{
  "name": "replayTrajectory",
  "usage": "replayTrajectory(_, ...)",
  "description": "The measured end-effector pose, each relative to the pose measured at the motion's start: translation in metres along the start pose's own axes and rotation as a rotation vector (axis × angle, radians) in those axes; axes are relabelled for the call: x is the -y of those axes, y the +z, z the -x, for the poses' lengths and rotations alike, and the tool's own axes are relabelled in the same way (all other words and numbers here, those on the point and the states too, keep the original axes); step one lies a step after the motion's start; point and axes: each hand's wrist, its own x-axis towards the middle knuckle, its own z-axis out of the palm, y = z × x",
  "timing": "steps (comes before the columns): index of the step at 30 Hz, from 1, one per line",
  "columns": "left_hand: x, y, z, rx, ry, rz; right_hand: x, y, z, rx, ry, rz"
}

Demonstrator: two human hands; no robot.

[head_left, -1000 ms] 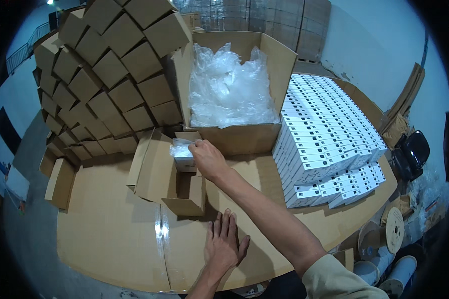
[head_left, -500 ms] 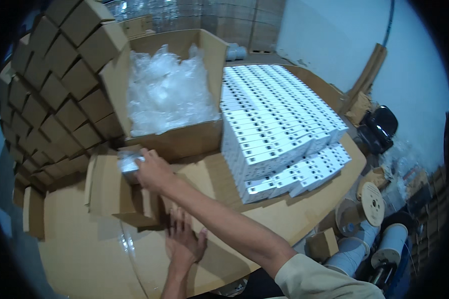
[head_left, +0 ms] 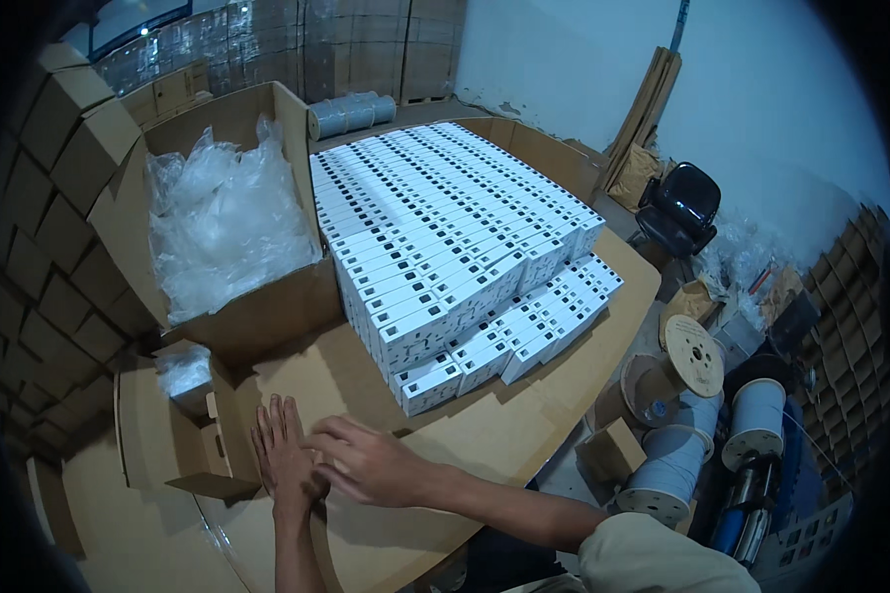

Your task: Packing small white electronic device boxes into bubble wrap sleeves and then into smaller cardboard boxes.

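Tabletop (head_left: pixel 504 425); left hand (head_left: pixel 287 460) partly hidden

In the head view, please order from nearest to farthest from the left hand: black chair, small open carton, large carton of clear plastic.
From the left hand:
1. Small open carton, on its left.
2. Large carton, behind the small one.
3. Black chair, right, beyond the table.

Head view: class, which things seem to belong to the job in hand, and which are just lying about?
Likely in the job:
- small open carton, beside the left hand
- plastic-wrapped item inside it
- white boxes
- large carton of clear plastic

Likely just lying about:
- black chair
- spools
- leaning brown strips
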Motion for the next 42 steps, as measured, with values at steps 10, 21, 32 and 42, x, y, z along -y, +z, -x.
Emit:
replayTrajectory(10, 0.011, -0.003, -0.003, 0.011, -0.022, 0.162, -0.04, -0.079, 0.06, -0.27, 0.238, 0.362)
replayTrajectory(21, 0.014, -0.003, -0.003, 0.022, -0.014, 0.216, -0.048, -0.11, 0.011, -0.304, 0.151, 0.72)
replayTrajectory(32, 0.014, -0.007, -0.003, 0.035, -0.011, 0.204, -0.052, -0.109, 0.016, -0.274, 0.113, 0.655)
replayTrajectory(42, 0.014, -0.008, -0.001, -0.04, -0.008, 0.267, -0.043, -0.119, 0.015, -0.187, 0.108, 0.502)
